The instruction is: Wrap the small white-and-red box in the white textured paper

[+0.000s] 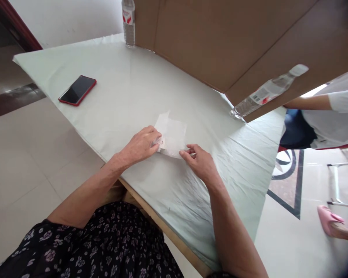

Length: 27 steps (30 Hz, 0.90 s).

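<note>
A thin white sheet, like tissue paper [175, 133], lies on the pale green cloth between my hands. At its left side my left hand [143, 144] is closed on a small crumpled, shiny whitish piece [160, 143], which looks like clear plastic; the fingers hide part of it. My right hand [199, 161] has its fingers curled, with thumb and forefinger closed at the sheet's lower right corner. Both forearms come over the table's near edge.
A red-cased phone [77, 90] lies at the left. Cardboard panels [197, 42] stand along the back, with a water bottle [129, 27] upright at one end and another bottle [266, 92] leaning at the right. Beyond them a person's arm [310, 102] shows.
</note>
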Each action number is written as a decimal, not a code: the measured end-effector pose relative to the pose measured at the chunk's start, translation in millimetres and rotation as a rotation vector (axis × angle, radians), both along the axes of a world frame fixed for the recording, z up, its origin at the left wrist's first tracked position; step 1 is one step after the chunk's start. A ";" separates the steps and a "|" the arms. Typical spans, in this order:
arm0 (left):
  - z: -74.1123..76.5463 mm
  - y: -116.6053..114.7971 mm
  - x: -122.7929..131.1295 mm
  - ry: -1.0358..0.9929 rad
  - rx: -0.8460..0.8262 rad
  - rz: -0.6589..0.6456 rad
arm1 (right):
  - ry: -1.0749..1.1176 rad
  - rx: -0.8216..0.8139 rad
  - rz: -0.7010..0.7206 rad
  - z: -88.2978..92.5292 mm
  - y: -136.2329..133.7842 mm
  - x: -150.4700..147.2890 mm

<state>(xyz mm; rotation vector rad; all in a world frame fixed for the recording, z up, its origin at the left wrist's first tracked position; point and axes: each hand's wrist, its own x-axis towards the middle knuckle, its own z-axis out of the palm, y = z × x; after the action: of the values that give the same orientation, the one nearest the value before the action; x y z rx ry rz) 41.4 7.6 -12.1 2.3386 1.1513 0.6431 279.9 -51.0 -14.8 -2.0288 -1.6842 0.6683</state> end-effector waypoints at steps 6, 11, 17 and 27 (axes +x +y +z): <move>-2.1 -10.8 6.3 0.025 -0.030 0.023 | 0.189 -0.073 -0.045 -11.2 14.6 -11.3; -1.8 -8.0 8.1 0.137 0.016 0.015 | 0.272 0.044 -0.090 -24.4 28.9 -18.3; -1.0 -6.9 11.2 0.225 0.090 -0.007 | 0.218 0.204 -0.031 -24.8 26.3 -33.8; 1.5 -6.9 13.2 0.181 0.008 -0.001 | 0.458 0.215 -0.031 -13.0 27.4 -56.7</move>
<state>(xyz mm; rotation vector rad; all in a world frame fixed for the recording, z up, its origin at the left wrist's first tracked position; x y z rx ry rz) 54.6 0.8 -10.5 2.4446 1.2268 0.4432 223.1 -23.6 -27.8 -1.6004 -1.3853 0.8277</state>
